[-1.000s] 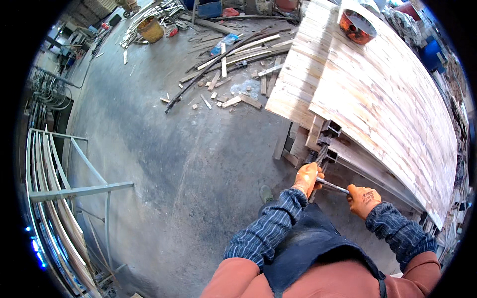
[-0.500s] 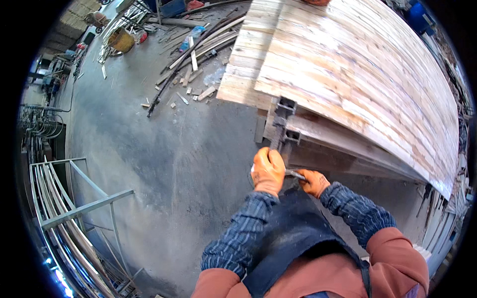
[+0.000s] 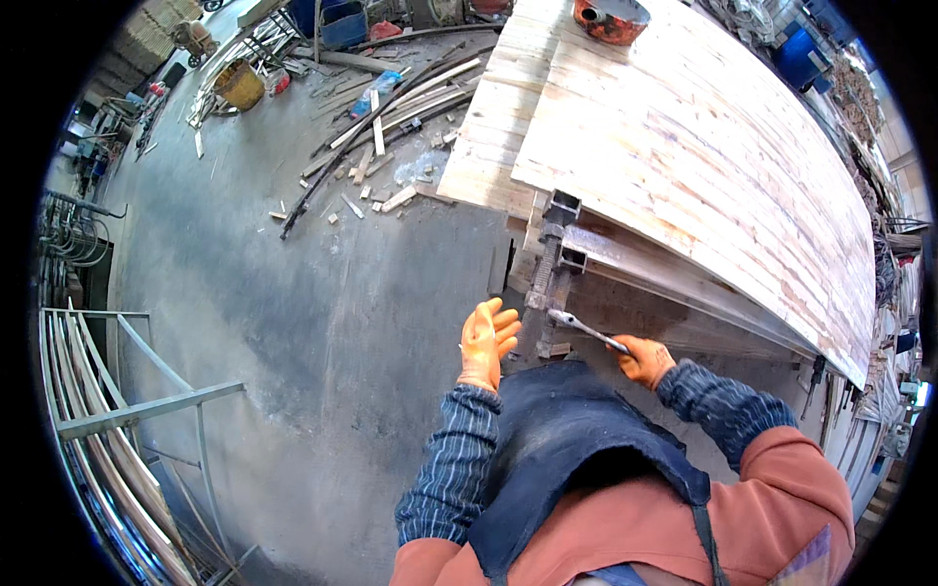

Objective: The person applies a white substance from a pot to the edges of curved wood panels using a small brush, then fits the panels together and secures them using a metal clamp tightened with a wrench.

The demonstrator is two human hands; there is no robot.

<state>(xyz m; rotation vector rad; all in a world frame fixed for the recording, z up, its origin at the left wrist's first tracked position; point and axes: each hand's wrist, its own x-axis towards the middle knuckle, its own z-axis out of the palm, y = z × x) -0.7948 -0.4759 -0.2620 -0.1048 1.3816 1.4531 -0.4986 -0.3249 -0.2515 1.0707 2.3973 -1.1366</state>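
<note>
In an orange glove, my right hand (image 3: 645, 362) is closed round the dark grip of a ratchet wrench (image 3: 591, 331). The wrench's head meets the lower end of a screw clamp (image 3: 543, 283), whose threaded rod shows. This metal clamp sits at the near left corner of a stack of wooden panels (image 3: 674, 146). My left hand (image 3: 482, 342), also gloved in orange, is raised just left of the clamp with its fingers apart. It holds nothing and does not touch the clamp.
An orange-red bowl (image 3: 612, 21) rests on top of the panels. Wood scraps (image 3: 399, 198) and long strips litter the floor beyond. A metal rack (image 3: 147, 410) with long curved strips stands at left. A yellow bucket (image 3: 239, 85) and a blue barrel (image 3: 801, 59) are farther back.
My left hand has come off the clamp and moved left, its fingers opening. My right hand has shifted slightly right with the wrench, which now shows along its length.
</note>
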